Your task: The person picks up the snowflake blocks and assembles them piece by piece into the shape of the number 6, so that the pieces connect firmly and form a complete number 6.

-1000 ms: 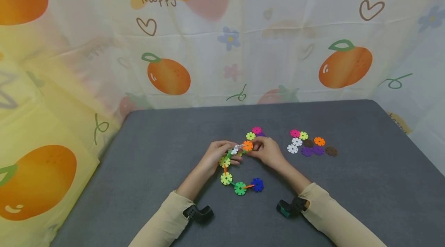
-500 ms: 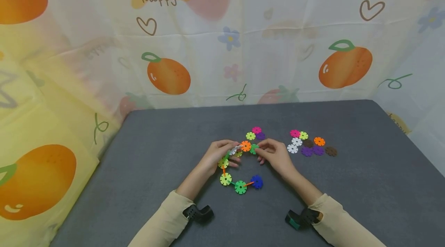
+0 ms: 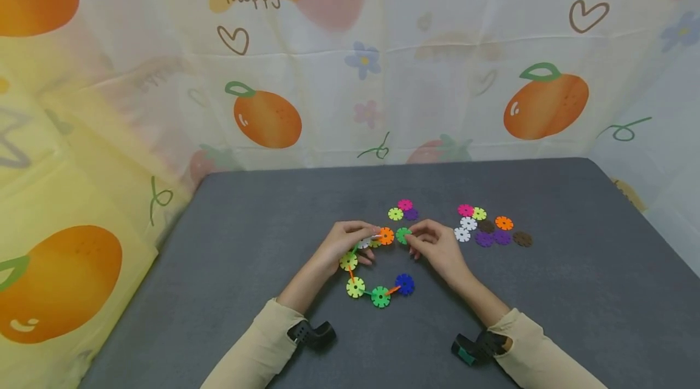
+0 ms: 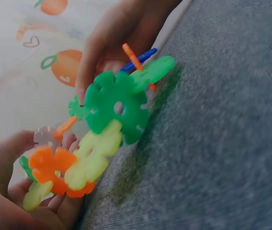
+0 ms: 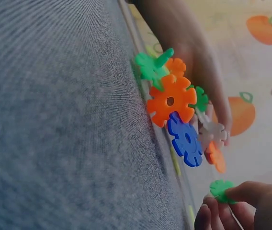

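A curved chain of notched plastic snowflake discs hangs from my left hand (image 3: 340, 248), whose thumb and fingers pinch it near a white disc (image 5: 216, 130). One end of the chain is an orange disc (image 3: 386, 236); the other is a blue disc (image 3: 405, 284). Between them are yellow discs (image 3: 355, 287), a green disc (image 3: 380, 297) and others set edge-on. In my right hand (image 3: 439, 250), thumb and fingers pinch a loose green snowflake disc (image 5: 219, 190). It stands just right of the orange end disc, with a small gap between. My left fingers partly hide the chain's upper part.
Beyond the hands, a small group of discs with a pink disc (image 3: 404, 204) lies on the grey table (image 3: 262, 213). Farther right lie more loose discs, including a white disc (image 3: 462, 234), purple ones and a brown disc (image 3: 522, 239). A printed curtain (image 3: 328, 73) hangs behind.
My right hand has drawn back to the right, bringing the green disc into view, now apart from the orange one. My left hand stays in place; the chain has shifted slightly.
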A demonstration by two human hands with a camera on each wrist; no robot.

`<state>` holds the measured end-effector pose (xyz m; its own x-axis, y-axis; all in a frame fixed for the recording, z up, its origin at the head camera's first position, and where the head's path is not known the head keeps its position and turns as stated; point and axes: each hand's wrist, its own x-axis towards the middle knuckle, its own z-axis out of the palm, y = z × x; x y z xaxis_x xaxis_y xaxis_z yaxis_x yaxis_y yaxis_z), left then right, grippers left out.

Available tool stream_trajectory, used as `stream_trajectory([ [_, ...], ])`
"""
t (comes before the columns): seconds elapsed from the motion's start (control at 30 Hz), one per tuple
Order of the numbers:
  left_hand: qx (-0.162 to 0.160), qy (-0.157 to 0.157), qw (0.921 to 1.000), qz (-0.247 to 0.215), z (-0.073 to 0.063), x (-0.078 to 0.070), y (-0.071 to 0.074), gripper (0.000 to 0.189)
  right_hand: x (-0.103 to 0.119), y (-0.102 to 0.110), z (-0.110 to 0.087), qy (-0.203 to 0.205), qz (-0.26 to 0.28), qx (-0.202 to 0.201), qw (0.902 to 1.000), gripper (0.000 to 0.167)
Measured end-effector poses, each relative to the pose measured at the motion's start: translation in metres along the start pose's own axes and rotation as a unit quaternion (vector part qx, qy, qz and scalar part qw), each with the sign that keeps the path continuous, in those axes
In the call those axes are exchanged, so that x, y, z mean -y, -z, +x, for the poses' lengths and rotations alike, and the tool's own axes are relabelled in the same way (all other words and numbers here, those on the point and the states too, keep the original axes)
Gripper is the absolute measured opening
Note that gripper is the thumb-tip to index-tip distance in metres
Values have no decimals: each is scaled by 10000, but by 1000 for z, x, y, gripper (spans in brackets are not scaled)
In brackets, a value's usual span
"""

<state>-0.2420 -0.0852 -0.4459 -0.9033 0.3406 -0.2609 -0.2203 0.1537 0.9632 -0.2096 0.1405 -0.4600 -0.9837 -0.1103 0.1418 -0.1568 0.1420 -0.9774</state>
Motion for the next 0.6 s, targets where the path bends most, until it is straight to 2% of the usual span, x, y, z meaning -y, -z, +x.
stream_trajectory([
  [0.2, 37, 74, 10000, 54, 1, 0, 2, 25, -2, 0, 0, 29, 137, 133, 9998, 18],
  [0.43, -31, -59, 9996, -258, 2, -1, 0, 27, -4, -2, -1, 236, 532, 439, 9973, 17],
  [0.6, 81, -70, 9994, -332, 2, 0, -2, 29, -3, -2, -2, 359, 667, 611, 9953, 17],
])
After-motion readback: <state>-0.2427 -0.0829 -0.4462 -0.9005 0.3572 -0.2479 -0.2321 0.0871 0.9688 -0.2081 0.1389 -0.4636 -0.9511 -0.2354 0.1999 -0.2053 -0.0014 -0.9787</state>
